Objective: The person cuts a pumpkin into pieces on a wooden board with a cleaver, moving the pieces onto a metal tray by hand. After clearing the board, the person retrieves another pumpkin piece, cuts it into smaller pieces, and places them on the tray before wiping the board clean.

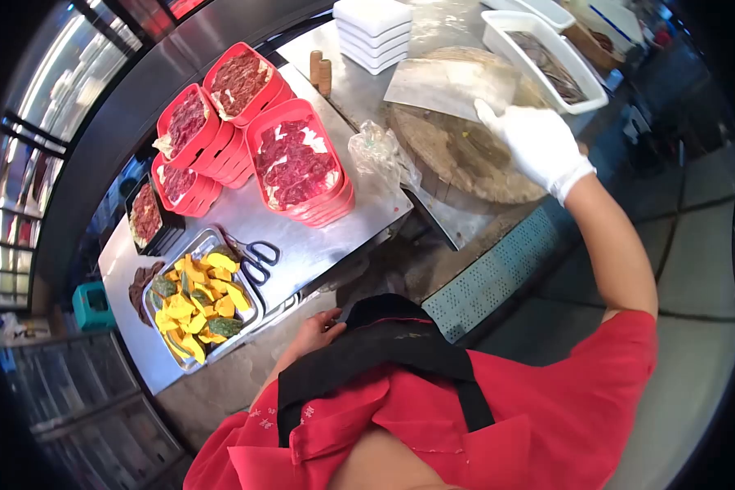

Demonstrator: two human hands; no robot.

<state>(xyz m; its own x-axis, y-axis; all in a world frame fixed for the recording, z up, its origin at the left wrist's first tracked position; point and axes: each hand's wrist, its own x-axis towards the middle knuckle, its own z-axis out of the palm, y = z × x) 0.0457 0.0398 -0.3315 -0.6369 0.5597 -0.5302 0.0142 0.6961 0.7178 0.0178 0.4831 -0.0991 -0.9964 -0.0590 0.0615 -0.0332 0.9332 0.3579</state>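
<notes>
My right hand [535,145], in a white glove, is over the right side of a round wooden chopping block [457,159]. One digit stretches out to the lower edge of a wide metal blade [449,86] lying across the back of the block. Its other fingers are hard to make out, so its grip cannot be told. My bare left hand [318,331] is low in front of my apron [384,327], fingers slightly apart and nothing seen in it. Black-handled scissors [259,261] lie nearest to it, beside a metal tray [257,314] of cut pumpkin.
Stacked red trays [347,204] of sliced meat stand on the metal table [367,237], near a crumpled plastic bag [376,155]. White trays [373,33], two wooden handles [325,77] and a white tub [588,104] are farther back. A black tray [170,237] stands left.
</notes>
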